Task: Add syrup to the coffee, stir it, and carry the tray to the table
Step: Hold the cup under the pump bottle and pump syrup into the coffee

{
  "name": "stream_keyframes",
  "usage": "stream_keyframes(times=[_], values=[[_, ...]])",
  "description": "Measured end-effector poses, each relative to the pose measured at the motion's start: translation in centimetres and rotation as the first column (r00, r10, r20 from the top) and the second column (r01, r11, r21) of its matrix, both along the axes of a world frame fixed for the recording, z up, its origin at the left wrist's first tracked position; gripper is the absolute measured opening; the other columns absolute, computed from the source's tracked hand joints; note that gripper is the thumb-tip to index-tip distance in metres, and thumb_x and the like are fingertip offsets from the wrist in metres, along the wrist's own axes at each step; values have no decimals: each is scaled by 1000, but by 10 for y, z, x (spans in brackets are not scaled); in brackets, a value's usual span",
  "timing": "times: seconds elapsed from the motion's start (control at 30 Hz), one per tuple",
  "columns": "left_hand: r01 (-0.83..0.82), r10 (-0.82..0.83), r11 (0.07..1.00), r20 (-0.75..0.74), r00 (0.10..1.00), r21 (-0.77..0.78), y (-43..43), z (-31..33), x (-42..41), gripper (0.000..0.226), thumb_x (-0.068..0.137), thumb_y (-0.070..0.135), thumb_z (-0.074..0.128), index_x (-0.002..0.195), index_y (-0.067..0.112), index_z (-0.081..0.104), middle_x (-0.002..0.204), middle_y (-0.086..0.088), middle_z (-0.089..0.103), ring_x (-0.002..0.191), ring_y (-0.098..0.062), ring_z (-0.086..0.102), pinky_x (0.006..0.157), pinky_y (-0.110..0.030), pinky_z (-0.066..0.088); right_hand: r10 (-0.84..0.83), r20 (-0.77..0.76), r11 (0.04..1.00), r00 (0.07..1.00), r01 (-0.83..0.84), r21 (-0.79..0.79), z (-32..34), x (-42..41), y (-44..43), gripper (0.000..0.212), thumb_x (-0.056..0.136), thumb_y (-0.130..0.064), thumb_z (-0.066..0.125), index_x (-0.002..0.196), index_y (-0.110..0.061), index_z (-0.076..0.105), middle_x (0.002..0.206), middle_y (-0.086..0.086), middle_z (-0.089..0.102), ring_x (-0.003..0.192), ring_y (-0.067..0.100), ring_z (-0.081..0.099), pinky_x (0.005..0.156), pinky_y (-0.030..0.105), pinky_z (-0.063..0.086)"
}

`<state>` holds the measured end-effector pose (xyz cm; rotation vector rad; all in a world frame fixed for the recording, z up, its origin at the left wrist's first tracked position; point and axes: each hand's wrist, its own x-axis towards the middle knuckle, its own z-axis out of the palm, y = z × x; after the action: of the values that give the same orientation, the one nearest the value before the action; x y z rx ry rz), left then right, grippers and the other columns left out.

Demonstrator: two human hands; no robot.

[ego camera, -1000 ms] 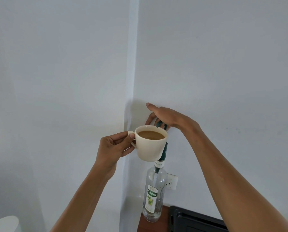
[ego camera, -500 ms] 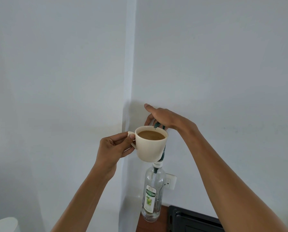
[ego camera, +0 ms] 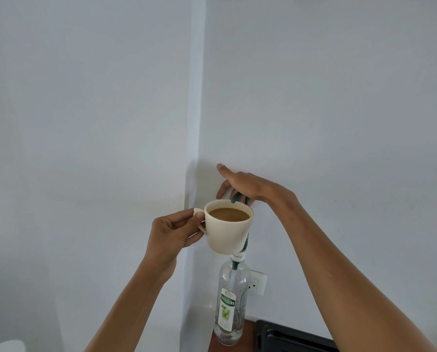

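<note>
Coffee (ego camera: pixel 229 215), light brown, fills a cream cup (ego camera: pixel 227 235) nearly to the brim; the cup is held in the air, upright, directly above the shoulder of the syrup bottle (ego camera: pixel 229 304) and in front of its neck. The left hand (ego camera: pixel 173 233) pinches the cup's handle between thumb and fingers, closed firmly on it. Behind the cup's far rim a dark green pump head (ego camera: pixel 237 198) rises from the bottle, its stem running down past the right side of the cup into the bottle's neck. The right hand (ego camera: pixel 240 181) lies palm-down on top of that pump head, fingers spread toward the wall and not curled round anything. The bottle is clear glass with a green-and-white label and stands on a brown counter (ego camera: pixel 248 334). Just right of the bottle a white wall socket (ego camera: pixel 258 283) sits on the wall, and lower right of the bottle's base lies a black tray (ego camera: pixel 288 336).
</note>
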<state>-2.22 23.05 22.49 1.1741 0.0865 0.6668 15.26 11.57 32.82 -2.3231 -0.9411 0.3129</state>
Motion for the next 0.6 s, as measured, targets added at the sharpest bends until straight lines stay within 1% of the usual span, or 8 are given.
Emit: stream_keyframes(times=[0.1,0.27,0.47,0.6], values=[[-3,3,1000,1,1000,-1,1,-1,-1,18,72,21,79,89,19,86,95,-13,83,89,-22,81,70,-24,63,-3,4,1000,1000,3,15,3,1,-1,93,93,-80,11,99,-19,81,87,5,72,79,20,69,66,31,54],[-1,1,1000,10,1000,3,3,-2,-1,19,73,22,79,91,19,86,95,-12,83,90,-21,80,71,-24,63,3,-14,1000,1000,-3,-17,5,3,-1,94,90,-84,10,97,-22,81,81,-1,72,77,17,72,62,28,55],[7,-7,1000,16,1000,-2,4,-3,-1,18,74,22,79,90,21,86,94,-12,83,89,-21,80,71,-23,63,-13,1,1000,1000,13,16,0,2,2,95,82,-89,12,89,-25,82,83,1,74,77,17,72,60,27,54],[6,-6,1000,14,1000,-7,4,-3,1,19,74,21,78,91,20,86,95,-12,83,90,-22,80,71,-23,63,-30,7,998,1000,30,49,0,2,1,98,76,-91,11,89,-26,83,84,3,76,76,16,73,56,25,53]])
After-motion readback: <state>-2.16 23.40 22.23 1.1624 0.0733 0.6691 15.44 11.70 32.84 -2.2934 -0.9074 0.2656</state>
